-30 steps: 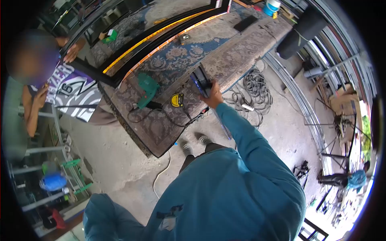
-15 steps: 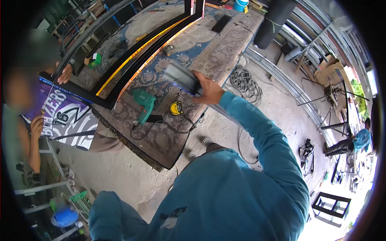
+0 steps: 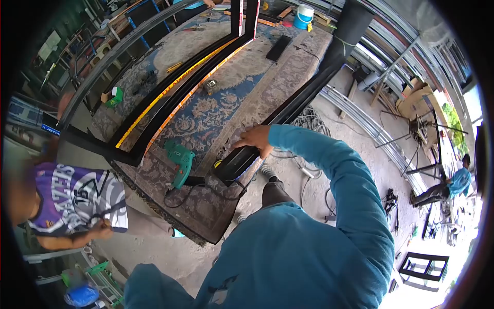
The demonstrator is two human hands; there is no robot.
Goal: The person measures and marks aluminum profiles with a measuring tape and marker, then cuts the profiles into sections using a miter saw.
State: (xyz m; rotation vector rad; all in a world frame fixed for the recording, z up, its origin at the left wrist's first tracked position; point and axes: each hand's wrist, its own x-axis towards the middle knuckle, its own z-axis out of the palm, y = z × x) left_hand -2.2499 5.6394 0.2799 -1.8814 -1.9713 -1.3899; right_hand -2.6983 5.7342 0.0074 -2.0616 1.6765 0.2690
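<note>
On the near edge of the carpet-covered table [image 3: 288,67], just right of the green drill [image 3: 179,164], lies one end of the long black profile [image 3: 288,110]; our right hand [image 3: 254,139] grips it from above, fingers curled over. Our left hand is out of view. We judge it wise to lower the bar flat and slowly, keeping it off the drill's cord [image 3: 180,195] and the yellow tape measure [image 3: 218,165] beside the drill. Left of the drill stands a co-worker [image 3: 77,198].
</note>
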